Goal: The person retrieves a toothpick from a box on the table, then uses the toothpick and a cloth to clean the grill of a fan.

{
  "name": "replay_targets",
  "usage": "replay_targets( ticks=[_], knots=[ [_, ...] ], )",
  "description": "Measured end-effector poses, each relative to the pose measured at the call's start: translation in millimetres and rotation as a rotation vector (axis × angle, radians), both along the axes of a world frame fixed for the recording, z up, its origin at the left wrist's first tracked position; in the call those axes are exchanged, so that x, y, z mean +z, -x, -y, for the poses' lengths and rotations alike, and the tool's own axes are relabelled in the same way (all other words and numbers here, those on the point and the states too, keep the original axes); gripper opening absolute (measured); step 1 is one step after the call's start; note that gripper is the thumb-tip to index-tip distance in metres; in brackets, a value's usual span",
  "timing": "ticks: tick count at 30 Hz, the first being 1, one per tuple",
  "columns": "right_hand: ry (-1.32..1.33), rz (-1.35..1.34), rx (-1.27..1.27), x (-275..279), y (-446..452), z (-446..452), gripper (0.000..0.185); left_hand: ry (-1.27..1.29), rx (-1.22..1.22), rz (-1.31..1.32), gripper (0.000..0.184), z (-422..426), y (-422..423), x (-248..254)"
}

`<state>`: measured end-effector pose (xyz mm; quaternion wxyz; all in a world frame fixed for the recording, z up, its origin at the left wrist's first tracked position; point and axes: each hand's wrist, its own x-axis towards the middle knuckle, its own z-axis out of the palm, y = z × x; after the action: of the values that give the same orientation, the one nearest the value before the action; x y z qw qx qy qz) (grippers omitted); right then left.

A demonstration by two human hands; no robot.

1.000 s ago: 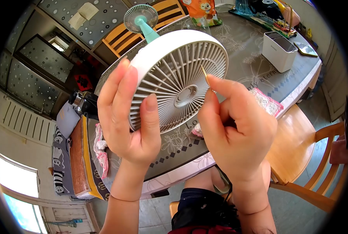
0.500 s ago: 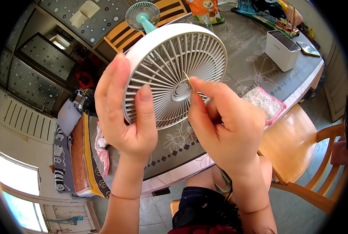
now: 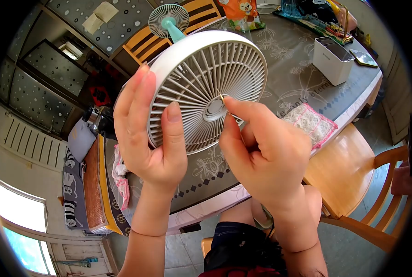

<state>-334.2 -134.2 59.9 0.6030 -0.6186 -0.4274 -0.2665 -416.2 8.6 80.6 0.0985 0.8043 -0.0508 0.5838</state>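
Observation:
The round white fan head is tilted toward me above the table, its spoked grille facing up and right. My left hand grips its left rim, thumb on the front of the grille and fingers round the outer edge. In a pinch between thumb and forefinger, my right hand holds a thin yellowish stick, like a toothpick. Its upper tip meets the grille beside the round centre cap; whether it goes between the spokes I cannot tell. The fan's stand is hidden.
On the patterned table stand a turquoise fan, an orange bag and a white box with a phone beside it. A pink-edged lace cloth lies near the right edge, by a wooden chair.
My right hand has moved slightly left and closer to the fan's centre, and less of the toothpick shows. My left hand keeps its grip, and the fan has barely shifted.

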Motion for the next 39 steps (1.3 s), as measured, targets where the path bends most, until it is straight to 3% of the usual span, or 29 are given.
replay_targets(
  ticks=[39],
  knots=[
    [-0.148, -0.004, -0.082, -1.0, 5.8, -12.7, 0.029, -0.066, -0.005, -0.013, 0.041, 3.7, -0.6, 0.3]
  ],
)
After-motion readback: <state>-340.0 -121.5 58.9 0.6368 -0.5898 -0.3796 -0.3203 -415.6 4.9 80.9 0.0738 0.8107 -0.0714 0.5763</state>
